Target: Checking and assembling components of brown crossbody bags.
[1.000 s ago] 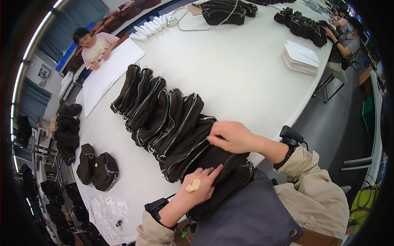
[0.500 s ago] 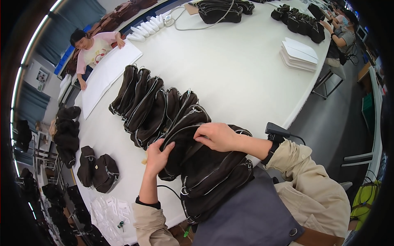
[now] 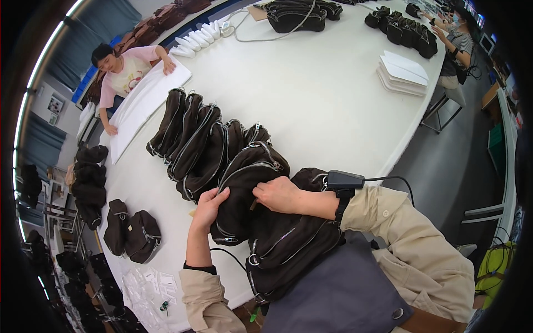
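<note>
A dark brown zippered bag (image 3: 236, 191) stands tilted in front of me, its silver zip curving over the top. My left hand (image 3: 206, 208) grips the bag's left side, thumb on the front and fingers behind. Against its front right side, my right hand (image 3: 276, 194) is closed, fingers curled together. A small tan, strip-like bit (image 3: 254, 205) shows under those fingers; what it is, I cannot make out. Right beside it, nearer my body, lie more dark bags (image 3: 294, 238) with silver zips and rings.
A row of similar bags (image 3: 191, 139) runs away on the white table (image 3: 327, 100). Two more bags (image 3: 133, 233) lie left, near clear plastic pieces (image 3: 147, 288). White sheets (image 3: 402, 75) are stacked at the far right. Across the table a person (image 3: 127, 72) handles white material.
The held bag has turned so that its front and top zip show more. My right hand has moved slightly left and down across it; my left hand has shifted slightly.
</note>
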A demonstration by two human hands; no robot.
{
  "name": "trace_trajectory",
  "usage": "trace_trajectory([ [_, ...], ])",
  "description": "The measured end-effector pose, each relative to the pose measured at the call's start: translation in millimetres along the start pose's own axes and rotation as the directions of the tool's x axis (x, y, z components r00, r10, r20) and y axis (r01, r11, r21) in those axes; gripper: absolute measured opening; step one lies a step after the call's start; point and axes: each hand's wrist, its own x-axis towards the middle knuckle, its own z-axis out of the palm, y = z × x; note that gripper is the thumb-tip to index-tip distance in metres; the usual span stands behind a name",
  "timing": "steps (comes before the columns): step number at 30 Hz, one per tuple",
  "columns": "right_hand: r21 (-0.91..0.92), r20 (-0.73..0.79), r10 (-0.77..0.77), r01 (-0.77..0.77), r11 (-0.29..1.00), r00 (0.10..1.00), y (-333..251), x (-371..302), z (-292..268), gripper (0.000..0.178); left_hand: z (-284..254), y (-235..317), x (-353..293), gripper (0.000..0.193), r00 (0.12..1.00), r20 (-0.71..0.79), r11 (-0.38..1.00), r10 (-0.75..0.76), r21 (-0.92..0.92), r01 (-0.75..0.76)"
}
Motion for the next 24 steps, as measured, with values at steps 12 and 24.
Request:
trace_trajectory([
  [12, 0.700, 0.424, 0.008, -0.333, 0.632, 0.906, -6, -37, -54, 0.018, 4, -7, -6, 0.027, 0.998, -0.028, 0.998, 0.060, 0.005, -0.060],
  [24, 0.791, 0.189, -0.009, -0.147, 0.593, 0.982, -61, 24, -101, 0.024, 77, -21, -40, 0.023, 0.751, -0.004, 0.480, 0.661, 0.772, -0.417],
])
